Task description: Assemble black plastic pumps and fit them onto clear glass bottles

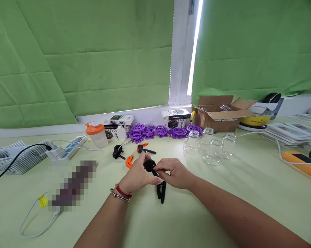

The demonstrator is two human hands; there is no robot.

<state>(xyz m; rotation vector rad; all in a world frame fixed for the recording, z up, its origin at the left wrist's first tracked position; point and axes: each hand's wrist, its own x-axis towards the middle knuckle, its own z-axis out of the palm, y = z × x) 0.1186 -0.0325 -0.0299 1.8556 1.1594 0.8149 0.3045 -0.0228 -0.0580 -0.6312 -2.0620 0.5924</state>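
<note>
My left hand [140,175] is curled around a black piece with a round head [149,165], its thumb lying along the lower side. Two slim black legs [161,193] point down below my hands, toward me. The fingertips of my right hand [174,173] are pinched against the piece just beside the round head; anything small between them is hidden. Close beyond my left hand lie an orange curved part [129,161] and an orange-and-black clamp-like part [146,149]. A similar black round-headed part [117,152] rests farther left.
Purple fan-shaped parts [160,131] line the back, between small boxes [176,118]. Glass jars [212,151] and an open carton [217,119] stand right. Leftward are an orange-lidded cup [96,134], a power strip [73,148], cables and a blurred-out object [74,186].
</note>
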